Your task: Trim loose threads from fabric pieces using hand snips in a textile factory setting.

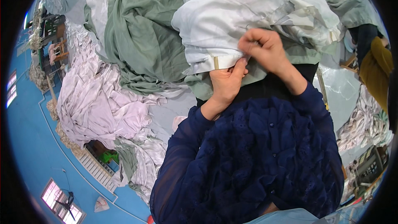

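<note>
A large bundle of white, faintly patterned fabric lies across my lap on top of green cloth. My left hand pinches the hemmed edge of this fabric between thumb and fingers. Near that grip, a short beige strip crosses the hem. Slightly above and to the right, my right hand is raised over the fabric with its fingers curled into a pinch. Its fingertips are a little blurred, and whatever they hold is too small to make out.
Heaped green cloth lies to the left, with pale pinkish-white cloth piled beyond it. At the right sits another person in a mustard garment, near a further heap of pale cloth. Blue wall runs along the left.
</note>
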A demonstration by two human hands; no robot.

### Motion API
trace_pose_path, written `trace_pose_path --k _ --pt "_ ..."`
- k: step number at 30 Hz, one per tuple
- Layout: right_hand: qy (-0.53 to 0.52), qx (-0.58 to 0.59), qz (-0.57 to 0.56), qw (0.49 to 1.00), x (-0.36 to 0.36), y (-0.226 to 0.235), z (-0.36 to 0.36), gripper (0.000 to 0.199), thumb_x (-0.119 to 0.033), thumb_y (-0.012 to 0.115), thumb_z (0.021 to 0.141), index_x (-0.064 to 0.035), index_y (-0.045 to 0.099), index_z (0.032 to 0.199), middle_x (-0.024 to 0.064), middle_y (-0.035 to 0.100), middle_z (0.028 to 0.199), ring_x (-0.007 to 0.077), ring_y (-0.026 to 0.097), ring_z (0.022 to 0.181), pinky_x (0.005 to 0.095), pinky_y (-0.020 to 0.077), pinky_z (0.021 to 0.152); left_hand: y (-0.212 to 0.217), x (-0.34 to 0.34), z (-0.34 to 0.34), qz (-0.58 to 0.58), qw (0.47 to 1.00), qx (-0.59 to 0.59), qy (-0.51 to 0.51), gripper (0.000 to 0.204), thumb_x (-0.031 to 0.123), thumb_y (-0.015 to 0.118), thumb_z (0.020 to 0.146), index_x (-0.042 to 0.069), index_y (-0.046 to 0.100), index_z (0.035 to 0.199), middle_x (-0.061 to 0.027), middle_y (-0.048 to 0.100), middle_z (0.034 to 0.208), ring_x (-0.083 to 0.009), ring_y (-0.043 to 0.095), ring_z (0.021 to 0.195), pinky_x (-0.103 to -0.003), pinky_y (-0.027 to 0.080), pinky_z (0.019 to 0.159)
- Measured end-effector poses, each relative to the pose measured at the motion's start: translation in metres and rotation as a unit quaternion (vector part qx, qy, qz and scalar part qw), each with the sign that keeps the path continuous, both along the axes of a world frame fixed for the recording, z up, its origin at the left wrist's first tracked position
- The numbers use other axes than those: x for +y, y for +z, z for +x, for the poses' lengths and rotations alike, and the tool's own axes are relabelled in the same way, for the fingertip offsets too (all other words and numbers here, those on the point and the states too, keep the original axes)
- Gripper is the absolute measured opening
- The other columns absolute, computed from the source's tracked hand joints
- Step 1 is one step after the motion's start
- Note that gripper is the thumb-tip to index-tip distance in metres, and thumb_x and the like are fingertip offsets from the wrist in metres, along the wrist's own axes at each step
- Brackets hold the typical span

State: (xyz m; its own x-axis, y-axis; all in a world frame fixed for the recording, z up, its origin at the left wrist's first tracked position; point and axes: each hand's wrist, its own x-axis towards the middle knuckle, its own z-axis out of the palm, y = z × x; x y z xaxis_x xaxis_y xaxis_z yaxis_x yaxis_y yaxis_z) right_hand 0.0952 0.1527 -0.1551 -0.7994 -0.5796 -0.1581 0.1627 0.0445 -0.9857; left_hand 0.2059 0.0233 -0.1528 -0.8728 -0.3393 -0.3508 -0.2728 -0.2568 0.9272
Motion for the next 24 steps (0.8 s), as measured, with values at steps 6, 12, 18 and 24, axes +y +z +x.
trace_pose_path --k 6,12,18,24 --pt "-0.216 -0.052 -0.082 0.971 0.051 -0.007 -0.025 0.007 -0.011 0.063 0.098 -0.0041 0.062 0.096 -0.0062 0.054 0.076 0.0017 0.042 0.059 0.0193 0.0321 0.052 0.004 -0.003 -0.002 0.009 1.000 0.014 -0.010 0.012 0.007 0.067 0.094 -0.003 0.069 0.100 -0.0054 0.069 0.085 -0.0101 0.064 0.068 -0.024 0.051 0.059" --pt "-0.350 0.058 -0.128 0.926 0.121 -0.004 -0.032 0.006 -0.008 0.062 0.098 -0.0023 0.065 0.099 -0.0051 0.051 0.073 0.0025 0.037 0.054 0.0199 0.0249 0.048 0.004 -0.010 0.001 0.037 0.999 0.017 0.017 0.011 0.007 0.066 0.095 -0.002 0.069 0.099 -0.0071 0.070 0.085 -0.0112 0.064 0.066 -0.024 0.051 0.057" --pt "-0.435 0.165 0.189 0.865 0.261 0.037 -0.042 0.018 -0.011 0.062 0.099 0.0025 0.068 0.109 0.0018 0.059 0.081 0.0065 0.048 0.061 0.0201 0.0356 0.053 0.003 -0.011 -0.003 0.073 0.996 0.041 0.017 0.010 0.006 0.065 0.095 -0.002 0.067 0.100 -0.0076 0.069 0.086 -0.0132 0.065 0.067 -0.025 0.052 0.057" --pt "-0.188 0.312 0.159 0.917 0.145 0.026 -0.002 0.030 0.006 0.054 0.094 -0.0027 0.067 0.120 0.0092 0.063 0.122 0.0143 0.062 0.090 0.0270 0.0500 0.083 0.011 -0.005 -0.005 0.050 0.996 0.054 0.046 0.009 0.003 0.063 0.095 -0.003 0.065 0.102 -0.0079 0.068 0.093 -0.0144 0.066 0.075 -0.026 0.053 0.062"
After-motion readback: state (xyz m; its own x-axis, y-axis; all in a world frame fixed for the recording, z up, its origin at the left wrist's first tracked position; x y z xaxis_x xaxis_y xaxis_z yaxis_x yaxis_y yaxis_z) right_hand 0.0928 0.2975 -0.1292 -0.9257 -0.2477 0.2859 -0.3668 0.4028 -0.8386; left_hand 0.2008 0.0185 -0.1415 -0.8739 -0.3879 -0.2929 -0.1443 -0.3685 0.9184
